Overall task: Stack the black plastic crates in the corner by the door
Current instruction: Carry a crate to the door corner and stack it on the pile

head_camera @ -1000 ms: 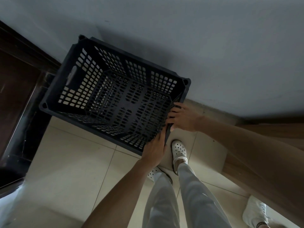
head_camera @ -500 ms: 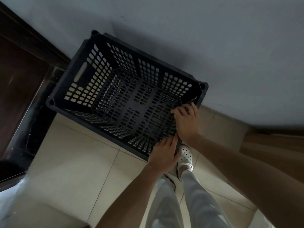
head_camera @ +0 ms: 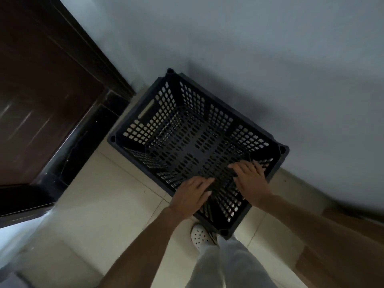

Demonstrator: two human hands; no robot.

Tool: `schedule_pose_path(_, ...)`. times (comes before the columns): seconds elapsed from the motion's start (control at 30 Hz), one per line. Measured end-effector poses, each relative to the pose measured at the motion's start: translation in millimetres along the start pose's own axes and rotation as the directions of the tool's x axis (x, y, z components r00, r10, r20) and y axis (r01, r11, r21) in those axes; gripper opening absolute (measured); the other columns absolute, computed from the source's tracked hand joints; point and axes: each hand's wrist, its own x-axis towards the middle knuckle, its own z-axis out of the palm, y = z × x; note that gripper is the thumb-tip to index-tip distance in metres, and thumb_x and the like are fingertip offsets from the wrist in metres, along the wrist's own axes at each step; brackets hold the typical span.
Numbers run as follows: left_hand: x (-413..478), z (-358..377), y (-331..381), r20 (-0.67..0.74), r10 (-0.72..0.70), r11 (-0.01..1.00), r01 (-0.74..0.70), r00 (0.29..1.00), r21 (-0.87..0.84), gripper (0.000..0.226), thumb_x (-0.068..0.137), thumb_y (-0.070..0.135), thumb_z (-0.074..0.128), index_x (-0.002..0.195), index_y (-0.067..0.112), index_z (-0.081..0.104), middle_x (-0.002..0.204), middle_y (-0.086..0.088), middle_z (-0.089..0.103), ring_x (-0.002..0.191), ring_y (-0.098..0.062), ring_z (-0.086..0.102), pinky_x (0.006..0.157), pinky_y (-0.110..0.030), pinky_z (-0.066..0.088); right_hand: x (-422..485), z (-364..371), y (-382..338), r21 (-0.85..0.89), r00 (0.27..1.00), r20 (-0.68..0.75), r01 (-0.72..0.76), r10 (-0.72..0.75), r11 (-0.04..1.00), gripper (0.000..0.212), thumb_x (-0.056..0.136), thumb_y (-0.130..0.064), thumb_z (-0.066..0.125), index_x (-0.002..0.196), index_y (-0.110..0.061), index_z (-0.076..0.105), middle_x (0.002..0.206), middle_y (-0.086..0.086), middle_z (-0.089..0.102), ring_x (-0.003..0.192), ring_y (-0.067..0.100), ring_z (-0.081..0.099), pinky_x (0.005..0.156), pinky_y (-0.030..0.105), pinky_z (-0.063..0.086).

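A crate [head_camera: 197,142] sits in the corner, with the door [head_camera: 41,90] to its left and the wall [head_camera: 270,59] behind it. The left hand [head_camera: 192,197] lies across the crate's near rim. The right hand [head_camera: 251,181], seemingly inside the crate, is just to its right. A shoe [head_camera: 199,235] stands on the floor [head_camera: 108,204] just before the crate's near corner.
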Motion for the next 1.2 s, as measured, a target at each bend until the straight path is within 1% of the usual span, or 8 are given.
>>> schedule_pose_path(0.17,16.0,-70.5,-88.2,-0.181,-0.252,0.960,0.269,0.951,0.077,0.050,0.101,0.027,0.041,0.150,0.022,0.032,0.152,-0.004,0.037,0.145,-0.026,0.027,0.115,-0.045,0.031,85.6,-48.3,-30.5,-0.040,0.967,-0.012,0.255,-0.256,0.966,0.047,0.095,-0.019,0.047,0.141,-0.022,0.038,0.143,0.001,0.044,0.136,0.025,0.038,0.113,0.040,0.029)
schedule_pose_path(0.27,33.9,-114.9,-131.3,-0.291,-0.409,0.897,0.439,0.865,0.042,0.064,0.096,0.021,0.051,0.153,0.018,0.024,0.159,-0.008,0.024,0.149,-0.027,0.016,0.119,-0.048,0.024,145.3,-77.9,-70.6,-0.080,0.957,-0.028,0.286,-0.289,0.955,0.057,0.098,-0.024,0.043,0.151,-0.023,0.021,0.156,0.000,0.023,0.146,0.024,0.020,0.117,0.039,0.019)
schedule_pose_path(0.37,54.8,-143.9,-181.2,-0.273,-0.494,0.849,0.526,0.825,0.051,0.075,0.094,0.023,0.055,0.156,0.015,0.014,0.162,-0.013,0.015,0.150,-0.032,0.011,0.121,-0.049,0.018,203.1,-97.5,-122.3,-0.100,0.941,-0.082,0.321,-0.329,0.942,0.067,0.097,-0.025,0.044,0.154,-0.021,0.010,0.162,0.002,0.009,0.149,0.024,0.008,0.119,0.038,0.010)
schedule_pose_path(0.53,88.1,-157.8,-236.8,-0.156,-0.440,0.891,0.451,0.884,0.045,0.067,0.100,0.039,0.046,0.154,0.013,0.016,0.162,-0.010,0.019,0.151,-0.028,0.012,0.119,-0.043,0.015,282.3,-100.3,-184.2,-0.260,0.942,-0.043,0.312,-0.334,0.914,0.078,0.095,-0.023,0.045,0.154,-0.013,-0.004,0.162,0.007,-0.009,0.149,0.026,-0.010,0.121,0.040,-0.006)
schedule_pose_path(0.63,88.0,-146.3,-256.5,-0.150,-0.424,0.902,0.431,0.893,0.015,0.058,0.103,0.042,0.035,0.153,0.018,0.022,0.156,-0.010,0.033,0.147,-0.029,0.024,0.115,-0.043,0.029,315.8,-92.6,-198.0,-0.349,0.947,0.060,0.316,-0.316,0.882,0.078,0.096,-0.030,0.044,0.154,-0.012,-0.006,0.161,0.012,-0.009,0.148,0.032,-0.012,0.121,0.044,-0.007)
schedule_pose_path(0.77,84.2,-138.2,-268.6,-0.178,-0.334,0.941,0.318,0.926,-0.114,0.053,0.103,0.038,0.034,0.150,0.014,0.031,0.138,-0.015,0.053,0.132,-0.032,0.046,0.104,-0.042,0.045,329.9,-82.4,-197.6,-0.377,0.941,0.156,0.338,-0.300,0.862,0.080,0.094,-0.036,0.048,0.154,-0.019,-0.002,0.160,0.015,-0.010,0.146,0.037,-0.017,0.120,0.049,-0.008)
schedule_pose_path(1.0,85.4,-138.2,-277.3,-0.111,-0.256,0.919,0.206,0.960,-0.336,0.049,0.104,0.027,0.037,0.150,0.015,0.027,0.138,-0.013,0.050,0.124,-0.024,0.049,0.103,-0.033,0.045,334.1,-85.4,-196.0,-0.372,0.928,0.190,0.371,-0.322,0.851,0.083,0.091,-0.037,0.052,0.154,-0.023,0.001,0.160,0.015,-0.009,0.147,0.038,-0.014,0.120,0.050,-0.008)
schedule_pose_path(1.2,87.7,-140.1,-277.1,-0.086,-0.270,0.936,0.240,0.959,-0.257,0.050,0.104,0.028,0.038,0.151,0.015,0.028,0.125,-0.016,0.056,0.110,-0.029,0.054,0.090,-0.041,0.050,334.1,-89.4,-200.0,-0.406,0.929,0.249,0.357,-0.274,0.841,0.088,0.089,-0.043,0.054,0.153,-0.025,-0.003,0.160,0.013,-0.013,0.146,0.036,-0.017,0.120,0.049,-0.007)
